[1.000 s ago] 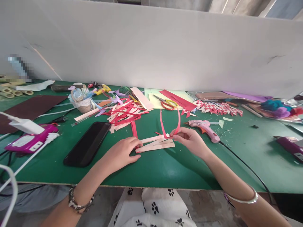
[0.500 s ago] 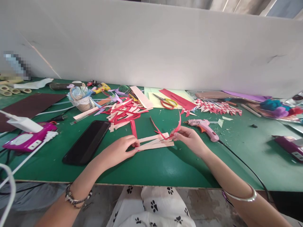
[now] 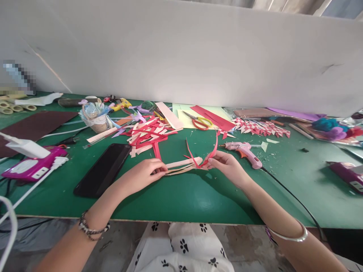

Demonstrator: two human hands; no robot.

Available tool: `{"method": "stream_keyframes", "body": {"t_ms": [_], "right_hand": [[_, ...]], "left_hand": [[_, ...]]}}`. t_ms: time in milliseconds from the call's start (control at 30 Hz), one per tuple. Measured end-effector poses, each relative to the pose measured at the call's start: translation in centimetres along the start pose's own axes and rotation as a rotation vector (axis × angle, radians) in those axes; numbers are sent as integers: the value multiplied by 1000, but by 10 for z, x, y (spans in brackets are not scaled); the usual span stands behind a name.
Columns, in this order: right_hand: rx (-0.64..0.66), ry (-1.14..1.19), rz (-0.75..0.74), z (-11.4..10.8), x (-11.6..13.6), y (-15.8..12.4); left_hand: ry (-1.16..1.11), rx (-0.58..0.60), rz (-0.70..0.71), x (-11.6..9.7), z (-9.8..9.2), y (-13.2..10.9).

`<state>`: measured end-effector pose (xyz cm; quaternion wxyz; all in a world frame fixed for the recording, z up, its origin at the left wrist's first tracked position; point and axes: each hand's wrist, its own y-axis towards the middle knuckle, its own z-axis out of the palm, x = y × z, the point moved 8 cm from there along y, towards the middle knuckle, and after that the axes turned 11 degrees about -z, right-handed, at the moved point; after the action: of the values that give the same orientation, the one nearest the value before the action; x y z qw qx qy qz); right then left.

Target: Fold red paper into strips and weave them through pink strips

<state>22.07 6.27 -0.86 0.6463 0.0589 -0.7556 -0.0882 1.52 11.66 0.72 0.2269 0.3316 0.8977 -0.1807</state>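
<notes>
Between my hands, several pale pink paper strips [image 3: 181, 166] run side by side over the green table. My left hand [image 3: 150, 168] pinches their left ends. At their right ends, my right hand [image 3: 222, 166] is closed on red paper strips [image 3: 211, 152], whose free ends curl upward. Where the red and pink strips cross, I cannot tell how they are interlaced. Just beyond my left hand lies a pile of loose red and pink strips [image 3: 147, 134]. Right of my right hand rests a pink glue gun [image 3: 245, 151] with its cord trailing to the table edge.
A black phone [image 3: 106, 170] lies left of my left hand. Scissors [image 3: 202, 121] rest on pale yellow paper [image 3: 184, 120] at the back. Woven red-and-white strips [image 3: 261, 127] lie at the back right. Purple power strips [image 3: 36, 166] and white cables sit at the far left.
The pink strips have drawn closer together between my hands. The red strip's left end now stands more upright and further right. Both hands stay almost in place.
</notes>
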Motion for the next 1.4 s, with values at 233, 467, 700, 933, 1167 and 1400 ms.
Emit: {"method": "stream_keyframes", "body": {"t_ms": [233,467,700,933,1167,1400], "right_hand": [[-6,1,-2,-1,0,0],[-3,31,4,-1,-2,-1],[-10,33,9,-1,-1,-1],[-26,42,-14,-3,-1,0],[-156,5,-157,-17,12,-2],[-88,33,-122,-8,11,-2]], "left_hand": [[-27,-14,-1,3,0,0],[0,-26,-9,4,-2,-1],[-2,-15,-17,4,-1,-3],[-25,36,-22,6,4,-7],[-49,1,-18,15,11,-13],[-57,-101,12,19,12,-19]]}}
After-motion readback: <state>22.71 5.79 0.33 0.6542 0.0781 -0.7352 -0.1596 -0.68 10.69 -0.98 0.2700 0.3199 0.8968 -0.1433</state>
